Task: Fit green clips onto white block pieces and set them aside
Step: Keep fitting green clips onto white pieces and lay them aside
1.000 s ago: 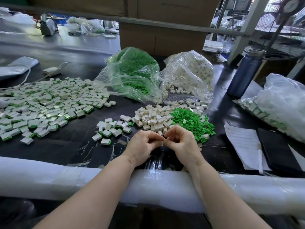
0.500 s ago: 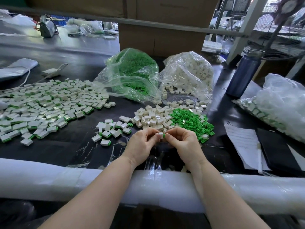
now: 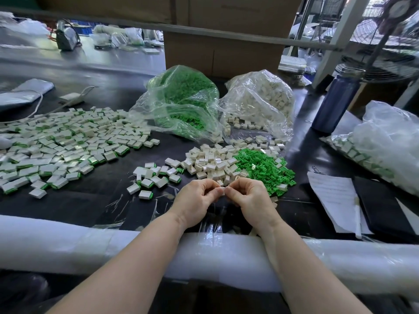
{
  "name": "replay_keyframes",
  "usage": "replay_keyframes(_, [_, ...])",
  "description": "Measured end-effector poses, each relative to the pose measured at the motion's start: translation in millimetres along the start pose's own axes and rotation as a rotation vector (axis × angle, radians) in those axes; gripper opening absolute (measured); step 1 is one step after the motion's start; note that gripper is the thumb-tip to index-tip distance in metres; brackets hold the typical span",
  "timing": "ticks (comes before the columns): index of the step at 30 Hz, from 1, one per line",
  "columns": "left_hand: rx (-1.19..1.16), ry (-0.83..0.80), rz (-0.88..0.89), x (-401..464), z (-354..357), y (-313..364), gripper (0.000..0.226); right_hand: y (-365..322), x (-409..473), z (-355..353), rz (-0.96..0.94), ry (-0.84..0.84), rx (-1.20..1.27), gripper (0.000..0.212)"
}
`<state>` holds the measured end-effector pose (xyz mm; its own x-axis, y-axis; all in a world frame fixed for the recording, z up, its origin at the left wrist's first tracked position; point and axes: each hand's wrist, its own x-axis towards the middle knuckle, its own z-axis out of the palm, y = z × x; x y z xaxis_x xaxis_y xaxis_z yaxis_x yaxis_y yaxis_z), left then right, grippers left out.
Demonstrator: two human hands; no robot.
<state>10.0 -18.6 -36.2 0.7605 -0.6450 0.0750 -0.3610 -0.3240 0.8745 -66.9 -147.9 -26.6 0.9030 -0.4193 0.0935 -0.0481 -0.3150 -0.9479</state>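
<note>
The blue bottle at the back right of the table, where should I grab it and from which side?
Grip the blue bottle around the middle of its body, coming from its left front. It stands upright and its straight round sides suit a wrapping grasp. The clear bag of finished pieces crowds its right side, while the dark table in front of it looks open. The lid looks less secure to hold.

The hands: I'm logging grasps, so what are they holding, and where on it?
Left hand and right hand pinch one small white block piece between their fingertips, one at each end.
</note>
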Motion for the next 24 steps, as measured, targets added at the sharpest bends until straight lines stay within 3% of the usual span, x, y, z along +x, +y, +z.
replay_keyframes(7, [-0.110, 0.029, -0.003, -1, 2, 4, 0.009, 1, 1, 0, -0.003, 0.044, 0.149, 0.008])
replay_keyframes(11, [-0.030, 0.060, 0.025, -1, 4, 4, 0.017, 1, 0, -1, 0.000, 0.074, 0.192, 0.006])
replay_keyframes(24, [-0.016, 0.136, 0.044, -2, 3, 11, 0.012, -2, -1, 1, -0.067, 0.011, 0.148, 0.016])
